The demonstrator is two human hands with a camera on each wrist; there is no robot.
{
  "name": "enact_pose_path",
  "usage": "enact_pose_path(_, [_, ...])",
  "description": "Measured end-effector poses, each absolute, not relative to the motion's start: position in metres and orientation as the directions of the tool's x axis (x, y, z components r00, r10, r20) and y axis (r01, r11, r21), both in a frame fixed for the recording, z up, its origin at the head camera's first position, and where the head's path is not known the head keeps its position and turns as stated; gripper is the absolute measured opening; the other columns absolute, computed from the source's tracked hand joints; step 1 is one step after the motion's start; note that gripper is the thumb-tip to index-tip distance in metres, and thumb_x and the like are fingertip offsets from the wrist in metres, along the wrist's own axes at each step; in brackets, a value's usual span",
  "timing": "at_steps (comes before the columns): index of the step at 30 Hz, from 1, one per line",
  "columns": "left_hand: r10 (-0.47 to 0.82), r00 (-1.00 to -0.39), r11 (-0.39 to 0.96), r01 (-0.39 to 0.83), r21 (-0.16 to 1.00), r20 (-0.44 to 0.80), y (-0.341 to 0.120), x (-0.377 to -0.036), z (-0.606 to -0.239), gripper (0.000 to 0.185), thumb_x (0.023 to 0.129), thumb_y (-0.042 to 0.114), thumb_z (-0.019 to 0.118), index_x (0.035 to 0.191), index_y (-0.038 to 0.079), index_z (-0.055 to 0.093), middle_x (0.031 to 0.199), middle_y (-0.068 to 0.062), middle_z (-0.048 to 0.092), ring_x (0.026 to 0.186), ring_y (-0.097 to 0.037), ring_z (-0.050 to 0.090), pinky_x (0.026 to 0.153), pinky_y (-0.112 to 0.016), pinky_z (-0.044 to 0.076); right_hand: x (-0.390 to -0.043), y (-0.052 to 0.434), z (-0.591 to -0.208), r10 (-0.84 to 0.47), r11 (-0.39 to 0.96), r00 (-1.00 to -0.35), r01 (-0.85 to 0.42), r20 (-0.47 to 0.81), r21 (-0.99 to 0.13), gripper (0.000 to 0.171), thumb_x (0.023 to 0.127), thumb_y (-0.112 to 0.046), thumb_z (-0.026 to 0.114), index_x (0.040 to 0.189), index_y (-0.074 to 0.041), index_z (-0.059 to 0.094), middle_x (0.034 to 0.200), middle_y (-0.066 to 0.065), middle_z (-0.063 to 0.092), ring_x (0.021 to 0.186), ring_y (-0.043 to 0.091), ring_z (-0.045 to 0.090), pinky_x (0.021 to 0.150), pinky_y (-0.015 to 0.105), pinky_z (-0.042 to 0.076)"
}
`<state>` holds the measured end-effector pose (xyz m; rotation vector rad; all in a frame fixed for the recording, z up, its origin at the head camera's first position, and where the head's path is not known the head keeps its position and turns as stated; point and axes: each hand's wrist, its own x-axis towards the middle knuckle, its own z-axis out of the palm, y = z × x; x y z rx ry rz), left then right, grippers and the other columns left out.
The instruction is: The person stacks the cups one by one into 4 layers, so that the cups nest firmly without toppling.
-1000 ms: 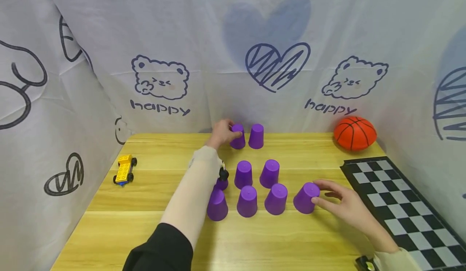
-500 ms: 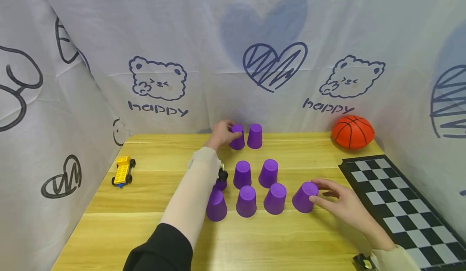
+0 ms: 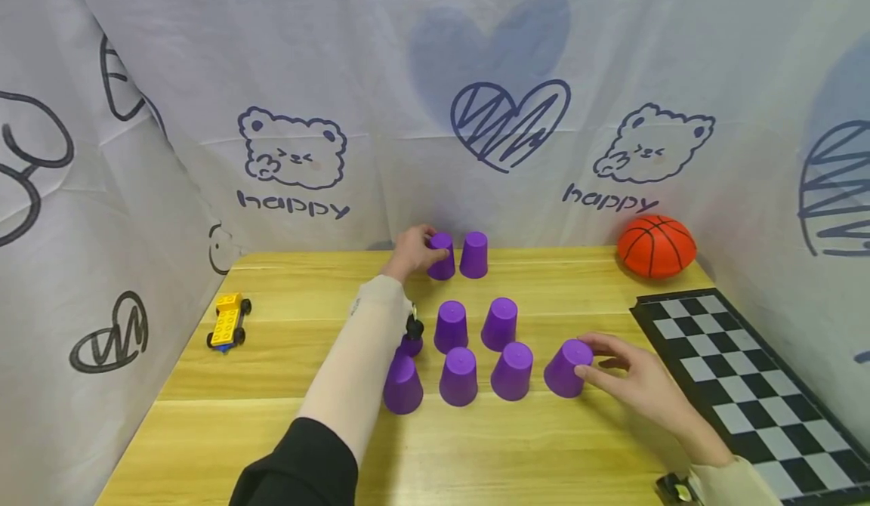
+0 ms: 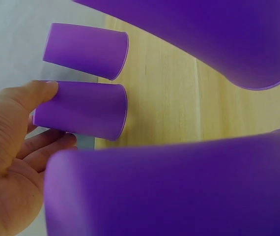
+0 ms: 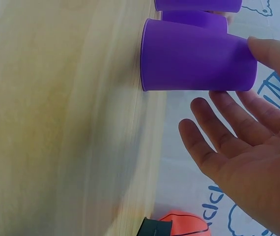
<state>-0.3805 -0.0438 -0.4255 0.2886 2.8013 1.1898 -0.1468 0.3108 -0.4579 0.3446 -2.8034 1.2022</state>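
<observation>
Little has shifted since the earlier frame: on my desk (image 3: 204, 430) both hands keep their cups. Right hand (image 3: 635, 385), fingers loosely spread, thumb on the front-right cup (image 3: 567, 368). Left hand (image 3: 411, 249) curls around the back-left cup (image 3: 442, 256). Step: gripping; next, I judge, a firm lift.

Two upside-down purple cups — the far cup (image 3: 442, 256) stands upright at the table's back edge, just beside another; the near-right cup (image 3: 567, 368) tilts leftward, ending the front row.
</observation>
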Motion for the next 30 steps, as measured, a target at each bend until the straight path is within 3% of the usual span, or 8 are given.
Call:
enact_pose_path(9, [0.239,-0.971,0.719,0.172,0.674,-0.007,-0.050,-0.376,-0.409,0.081,0.094,0.025,0.079,0.160,0.005,0.037,0.137,-0.027,0.065,0.128,-0.038,0.064,0.108,-0.047,0.056,-0.149,0.309,-0.462,-0.180,0.648,-0.973,-0.229,0.146,-0.727,0.043,0.095,-0.032,0.081,0.132,-0.014,0.069,0.124,0.003,0.076,0.110,0.002,0.067,0.093,0.035,0.063])
enact_pose_path(14, [0.279,-0.960,0.715,0.221,0.663,0.018,-0.062,-0.375,-0.389,0.081,0.096,0.029,0.077,0.161,0.005,0.036,0.142,-0.028,0.061,0.132,-0.040,0.060,0.109,-0.050,0.055,-0.149,0.308,-0.460,-0.175,0.653,-0.972,-0.232,0.155,-0.721,0.041,0.094,-0.031,0.082,0.130,-0.013,0.069,0.122,0.002,0.076,0.109,0.004,0.067,0.093,0.034,0.063])
enact_pose_path(20, [0.317,-0.947,0.716,0.279,0.641,0.057,-0.085,-0.367,-0.359,0.079,0.097,0.030,0.075,0.162,0.006,0.036,0.140,-0.030,0.062,0.124,-0.041,0.064,0.106,-0.051,0.056,-0.155,0.303,-0.452,-0.150,0.655,-0.970,-0.243,0.192,-0.715,0.042,0.094,-0.026,0.082,0.130,-0.007,0.069,0.121,0.007,0.076,0.108,0.011,0.069,0.092,0.033,0.063])
enact_pose_path(30, [0.436,-0.895,0.642,0.385,0.663,0.098,-0.114,-0.330,-0.327,0.068,0.098,0.033,0.074,0.156,0.010,0.048,0.141,-0.024,0.064,0.131,-0.038,0.063,0.109,-0.052,0.055,-0.193,0.295,-0.433,-0.113,0.655,-0.953,-0.284,0.281,-0.700,0.042,0.095,-0.024,0.081,0.131,-0.006,0.067,0.121,0.012,0.076,0.103,-0.005,0.063,0.092,0.027,0.062])
